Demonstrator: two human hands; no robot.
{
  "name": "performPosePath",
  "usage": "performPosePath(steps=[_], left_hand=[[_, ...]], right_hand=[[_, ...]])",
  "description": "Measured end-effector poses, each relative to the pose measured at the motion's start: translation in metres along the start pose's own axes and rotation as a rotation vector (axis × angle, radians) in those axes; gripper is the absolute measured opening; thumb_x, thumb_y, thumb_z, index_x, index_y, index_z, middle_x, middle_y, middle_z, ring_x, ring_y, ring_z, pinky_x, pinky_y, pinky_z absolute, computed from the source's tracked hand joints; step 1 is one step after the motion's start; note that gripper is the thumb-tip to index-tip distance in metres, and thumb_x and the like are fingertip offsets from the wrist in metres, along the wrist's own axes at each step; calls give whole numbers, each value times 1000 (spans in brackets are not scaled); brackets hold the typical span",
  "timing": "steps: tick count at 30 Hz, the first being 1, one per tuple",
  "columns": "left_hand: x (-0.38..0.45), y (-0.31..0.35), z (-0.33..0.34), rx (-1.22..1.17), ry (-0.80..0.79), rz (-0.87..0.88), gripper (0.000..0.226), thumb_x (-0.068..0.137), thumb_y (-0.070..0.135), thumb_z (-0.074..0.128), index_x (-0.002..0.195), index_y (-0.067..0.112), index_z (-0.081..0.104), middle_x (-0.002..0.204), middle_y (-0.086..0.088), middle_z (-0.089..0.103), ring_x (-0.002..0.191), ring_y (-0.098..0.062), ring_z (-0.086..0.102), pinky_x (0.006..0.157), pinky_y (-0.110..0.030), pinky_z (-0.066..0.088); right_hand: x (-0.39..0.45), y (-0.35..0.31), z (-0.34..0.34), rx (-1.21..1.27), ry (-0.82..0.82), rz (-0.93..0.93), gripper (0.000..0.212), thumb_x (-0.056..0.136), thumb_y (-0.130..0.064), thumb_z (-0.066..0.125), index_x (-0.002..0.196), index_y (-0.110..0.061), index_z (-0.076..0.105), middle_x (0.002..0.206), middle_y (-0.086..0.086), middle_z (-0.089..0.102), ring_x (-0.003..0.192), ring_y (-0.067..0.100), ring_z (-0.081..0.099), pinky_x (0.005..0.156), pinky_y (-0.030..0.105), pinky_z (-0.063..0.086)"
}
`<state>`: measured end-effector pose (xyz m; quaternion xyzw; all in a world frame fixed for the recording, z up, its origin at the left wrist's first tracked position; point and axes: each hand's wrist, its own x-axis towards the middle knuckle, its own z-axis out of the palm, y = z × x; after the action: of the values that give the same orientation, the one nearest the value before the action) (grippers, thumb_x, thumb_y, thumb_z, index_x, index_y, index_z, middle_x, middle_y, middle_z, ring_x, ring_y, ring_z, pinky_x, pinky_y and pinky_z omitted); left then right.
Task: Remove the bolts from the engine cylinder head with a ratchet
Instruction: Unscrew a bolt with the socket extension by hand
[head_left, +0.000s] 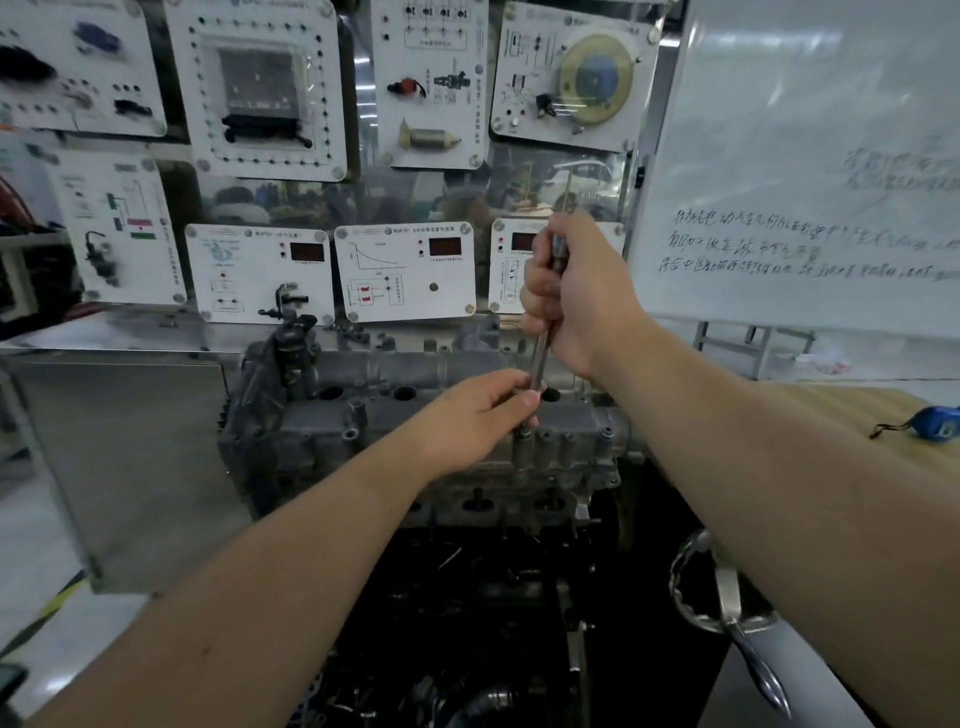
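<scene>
Both hands, right hand (576, 291) and left hand (483, 415), grasp ratchet (543, 348); whiteboard (805, 156) behind, writing blurred.

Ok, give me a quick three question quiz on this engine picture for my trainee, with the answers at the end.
1. True or false: the right hand grips the upper part of the ratchet.
2. What does the left hand hold? A) the blue tape measure B) the lower end of the tool C) nothing
3. Fill in: the tool stands nearly ____ over the cylinder head.

Key: 1 true; 2 B; 3 upright
</scene>
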<state>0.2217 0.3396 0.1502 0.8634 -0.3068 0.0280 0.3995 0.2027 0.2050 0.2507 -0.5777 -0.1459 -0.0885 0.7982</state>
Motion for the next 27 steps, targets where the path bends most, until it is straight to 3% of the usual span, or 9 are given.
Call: performPosePath(steps=[5, 10, 13, 16, 18, 20, 23, 27], left_hand=[[2, -1, 3, 40, 15, 18, 30, 95, 62, 36, 107, 45, 58, 98, 28, 69, 97, -13, 67, 94, -50, 52], [3, -5, 6, 36, 53, 50, 20, 101, 53, 42, 91, 45, 58, 93, 22, 71, 88, -11, 68, 87, -44, 55], [7, -8, 6, -25, 117, 54, 24, 99, 51, 51, 85, 35, 60, 81, 19, 69, 72, 0, 64, 72, -31, 53], [10, -7, 9, 10, 170, 54, 30, 94, 57, 55, 79, 32, 52, 67, 13, 58, 57, 1, 52, 57, -27, 42], [12, -6, 10, 56, 171, 46, 31, 92, 64, 53, 82, 34, 49, 71, 11, 58, 63, -4, 55, 62, -32, 48], [14, -6, 9, 60, 141, 43, 29, 89, 69, 48, 91, 41, 52, 77, 12, 62, 71, -8, 61, 74, -38, 55], [11, -8, 1, -71, 28, 58, 19, 94, 63, 43, 105, 54, 56, 93, 17, 71, 88, -16, 68, 89, -48, 56], [7, -9, -4, -24, -7, 57, 21, 98, 58, 40, 104, 48, 58, 100, 24, 71, 93, -6, 67, 93, -49, 54]], right_hand=[[-7, 3, 1, -21, 111, -65, 23, 89, -23, 41, 67, -24, 35, 49, -6, 28, 45, 15, 16, 41, 24, 22], [-3, 12, 9, -75, 162, -139, 23, 101, -40, 45, 101, -18, 53, 50, -7, 43, 42, 11, 30, 43, 25, 27], [2, 11, 16, -123, 215, -164, 29, 101, -39, 49, 84, -18, 59, 60, -2, 59, 47, 12, 44, 47, 27, 37], [4, 11, 17, -81, 234, -157, 45, 100, -50, 49, 71, -19, 63, 57, -3, 55, 48, 13, 42, 46, 26, 36], [3, 16, 15, -55, 179, -232, 50, 94, -63, 47, 78, -19, 61, 54, -5, 42, 47, 13, 30, 45, 27, 27], [0, 21, 13, -54, 122, -328, 41, 94, -59, 50, 84, -20, 54, 54, -6, 36, 46, 13, 26, 43, 24, 25], [-1, 21, 13, -107, 84, -389, 30, 103, -41, 51, 80, -20, 51, 57, -3, 46, 45, 12, 35, 40, 22, 30], [3, 15, 10, -162, -18, -277, 39, 104, -43, 48, 89, -14, 69, 64, -2, 55, 55, 12, 47, 51, 27, 40]])
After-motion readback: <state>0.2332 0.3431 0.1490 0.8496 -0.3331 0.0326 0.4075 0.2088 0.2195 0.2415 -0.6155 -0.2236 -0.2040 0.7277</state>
